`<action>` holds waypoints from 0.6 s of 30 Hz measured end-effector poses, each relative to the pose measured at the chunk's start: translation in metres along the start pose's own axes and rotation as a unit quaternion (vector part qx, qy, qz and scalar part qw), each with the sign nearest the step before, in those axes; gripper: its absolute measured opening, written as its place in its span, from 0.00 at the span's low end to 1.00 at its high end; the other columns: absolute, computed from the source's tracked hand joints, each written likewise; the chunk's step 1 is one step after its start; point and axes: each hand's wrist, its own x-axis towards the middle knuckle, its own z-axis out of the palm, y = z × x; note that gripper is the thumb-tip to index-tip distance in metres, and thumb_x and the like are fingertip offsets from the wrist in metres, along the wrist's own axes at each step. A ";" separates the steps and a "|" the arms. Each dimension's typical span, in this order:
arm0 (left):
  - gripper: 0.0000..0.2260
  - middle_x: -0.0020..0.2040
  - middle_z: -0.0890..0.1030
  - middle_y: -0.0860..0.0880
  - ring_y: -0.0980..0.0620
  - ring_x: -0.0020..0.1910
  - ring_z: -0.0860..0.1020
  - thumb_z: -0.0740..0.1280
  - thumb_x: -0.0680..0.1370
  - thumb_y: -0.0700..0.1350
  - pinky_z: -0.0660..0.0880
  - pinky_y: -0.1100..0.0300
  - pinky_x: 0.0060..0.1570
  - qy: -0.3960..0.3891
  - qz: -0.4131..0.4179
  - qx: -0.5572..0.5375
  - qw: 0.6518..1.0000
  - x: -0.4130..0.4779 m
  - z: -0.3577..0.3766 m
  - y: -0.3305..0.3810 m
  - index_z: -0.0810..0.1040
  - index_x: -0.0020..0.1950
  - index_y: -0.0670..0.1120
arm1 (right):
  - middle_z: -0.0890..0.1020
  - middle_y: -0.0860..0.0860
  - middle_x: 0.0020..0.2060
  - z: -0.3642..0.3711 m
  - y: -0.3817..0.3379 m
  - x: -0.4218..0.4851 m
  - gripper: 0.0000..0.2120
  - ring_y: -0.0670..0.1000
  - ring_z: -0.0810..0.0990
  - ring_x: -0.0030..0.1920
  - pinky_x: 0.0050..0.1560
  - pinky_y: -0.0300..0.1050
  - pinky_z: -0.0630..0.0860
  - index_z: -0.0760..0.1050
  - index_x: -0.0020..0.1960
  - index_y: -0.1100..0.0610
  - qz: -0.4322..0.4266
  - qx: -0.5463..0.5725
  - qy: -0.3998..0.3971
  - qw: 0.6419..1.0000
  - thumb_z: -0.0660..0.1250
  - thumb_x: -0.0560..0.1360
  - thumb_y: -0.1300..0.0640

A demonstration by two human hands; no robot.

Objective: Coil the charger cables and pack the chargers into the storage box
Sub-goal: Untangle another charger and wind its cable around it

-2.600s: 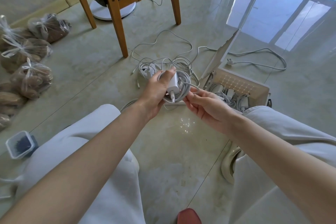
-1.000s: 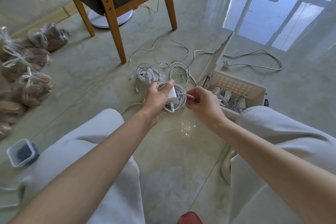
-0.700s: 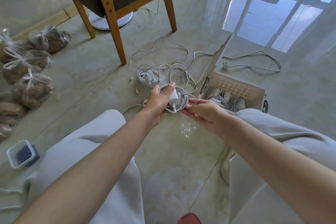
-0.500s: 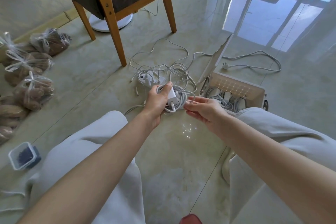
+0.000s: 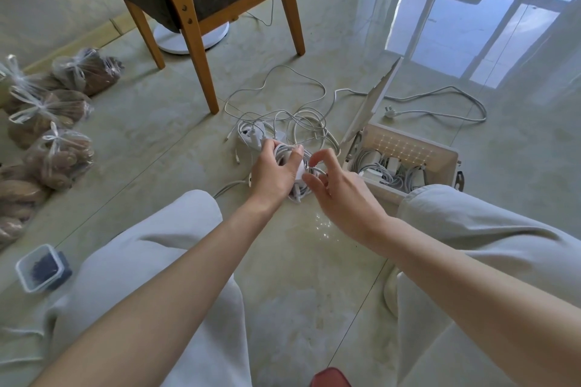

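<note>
Your left hand (image 5: pixel 276 173) grips white coiled charger bundle (image 5: pixel 298 176) above floor, left of open beige storage box (image 5: pixel 405 148). Right hand (image 5: pixel 339 195) spread, fingers hooked near coil, pinching nothing clearly. Risk: untucked cable end springs loose, coil unravels, snags far tangled white cable pile (image 5: pixel 283 122).

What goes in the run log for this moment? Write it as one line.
step: coiling | left hand: holds coiled charger | right hand: open beside coil | storage box: lid open, chargers inside
</note>
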 end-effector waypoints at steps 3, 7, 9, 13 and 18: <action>0.15 0.40 0.76 0.47 0.48 0.40 0.74 0.66 0.78 0.50 0.74 0.51 0.48 -0.016 -0.017 -0.009 1.000 0.000 -0.001 0.000 0.72 0.52 0.38 | 0.74 0.49 0.31 0.000 0.006 0.003 0.08 0.57 0.73 0.33 0.39 0.49 0.72 0.64 0.58 0.55 -0.033 -0.023 -0.011 0.999 0.55 0.81 0.55; 0.13 0.39 0.76 0.48 0.49 0.39 0.74 0.65 0.78 0.50 0.74 0.54 0.44 -0.045 -0.034 -0.024 0.998 0.000 -0.003 0.000 0.71 0.50 0.41 | 0.79 0.54 0.36 -0.001 0.011 0.005 0.10 0.59 0.80 0.42 0.45 0.54 0.76 0.63 0.60 0.50 -0.024 -0.012 -0.041 0.999 0.56 0.80 0.58; 0.11 0.38 0.75 0.49 0.51 0.37 0.74 0.65 0.78 0.50 0.73 0.57 0.40 -0.052 -0.046 -0.032 0.997 0.000 -0.003 0.000 0.70 0.49 0.42 | 0.79 0.52 0.35 -0.001 0.011 0.006 0.08 0.58 0.81 0.41 0.44 0.54 0.78 0.64 0.57 0.50 0.003 -0.002 -0.058 0.998 0.58 0.80 0.59; 0.10 0.38 0.75 0.49 0.54 0.33 0.74 0.64 0.79 0.49 0.72 0.66 0.29 -0.038 -0.064 -0.066 0.995 0.005 -0.006 0.004 0.70 0.50 0.43 | 0.81 0.60 0.46 -0.002 -0.004 0.011 0.11 0.52 0.81 0.39 0.45 0.45 0.82 0.65 0.58 0.60 0.259 0.370 -0.030 0.892 0.63 0.77 0.63; 0.09 0.40 0.75 0.49 0.52 0.38 0.75 0.64 0.79 0.50 0.73 0.65 0.36 -0.021 -0.072 -0.129 0.989 0.007 -0.004 0.009 0.71 0.50 0.44 | 0.80 0.57 0.40 -0.013 -0.008 0.013 0.08 0.49 0.80 0.41 0.44 0.37 0.79 0.74 0.52 0.69 0.338 0.618 -0.036 0.709 0.60 0.78 0.65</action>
